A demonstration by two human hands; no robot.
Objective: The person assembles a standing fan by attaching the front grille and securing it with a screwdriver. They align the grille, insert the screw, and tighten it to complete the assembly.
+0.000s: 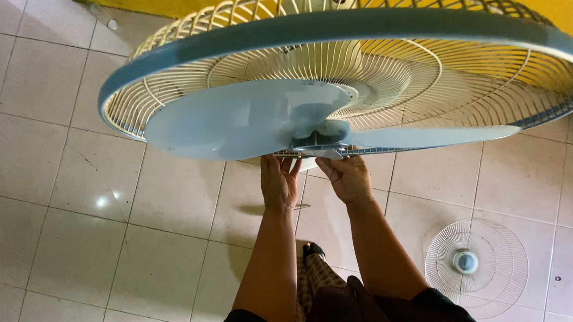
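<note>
Left hand (280, 181) and right hand (347, 177) reach up under the pale blue plastic fan blade (251, 120), fingers apparently closed on its hub, though the blade hides the fingertips. Behind sits the cream wire rear guard (387, 75). A detached round white wire grille (476, 267) lies on the tiled floor (73, 247).

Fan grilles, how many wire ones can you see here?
2. The rear grille sits on the fan behind the blue blades, above the hands; the front grille lies flat on the tiled floor, lower right.
</note>
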